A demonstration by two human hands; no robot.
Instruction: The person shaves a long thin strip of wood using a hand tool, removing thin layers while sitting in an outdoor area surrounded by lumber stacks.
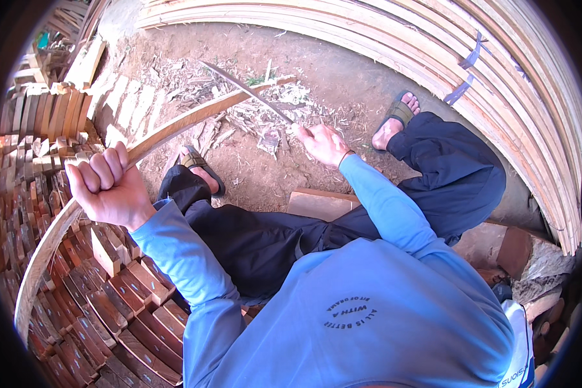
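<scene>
My left hand (108,184) is closed in a fist around a long pale wooden strip (187,121). The strip slants from the lower left up to the middle, its far end over the shavings. My right hand (323,143) grips a long knife (268,103), its handle mostly hidden by the fingers. The narrow blade points up and left and crosses over the strip near its far end. Whether the blade touches the wood, I cannot tell.
Wood shavings (239,123) litter the dirt floor between my sandalled feet. Stacked short wood blocks (103,310) fill the left side. A large bundle of long boards (498,97) curves along the top right. A wooden block (320,202) lies between my legs.
</scene>
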